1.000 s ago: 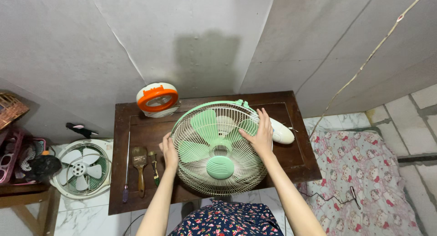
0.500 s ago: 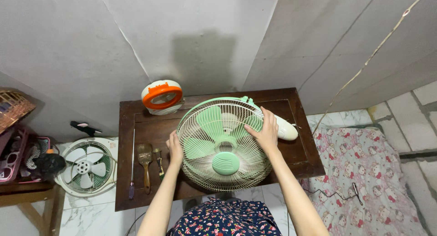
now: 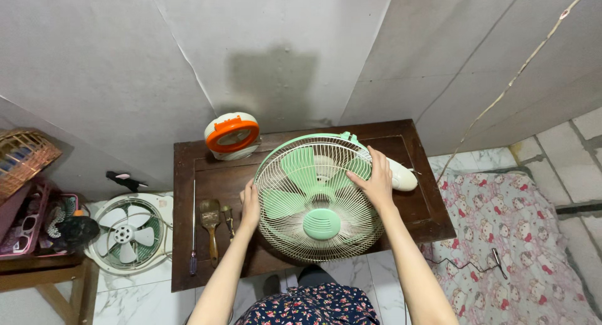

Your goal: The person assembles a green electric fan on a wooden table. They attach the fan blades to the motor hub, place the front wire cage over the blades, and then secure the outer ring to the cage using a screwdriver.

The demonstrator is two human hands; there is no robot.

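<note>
Two bare forearms rise from the bottom edge, above a dark floral-print garment [image 3: 313,306]. The left hand [image 3: 251,204] sits w/ fingers together, pressed against the left rim of the round pale-green electric fan with a cream wire grille [image 3: 320,196]. The right hand [image 3: 378,182] lies flat on the grille's upper right, fingers spread, palm down on the wires. The fan lies face-up on the dark brown wooden bench [image 3: 414,209], roughly centre, its near rim reaching past the front edge; green blades and round hub show thru the grille. Its white rounded motor housing [image 3: 401,174] sticks out just beyond the right hand.

Left of the fan on the bench: a small brass-coloured tool [image 3: 227,220], a wooden-handled paintbrush [image 3: 211,225], then a long thin screwdriver [image 3: 193,228], all lying approx. parallel, well apart from the hands. At the bench's far left corner stands a round orange-and-white lamp [image 3: 232,136], against the grey wall.

On the tiled floor to the left rests a white box fan with green blades [image 3: 130,233]. To the right, a pink patterned mattress [image 3: 520,231].
</note>
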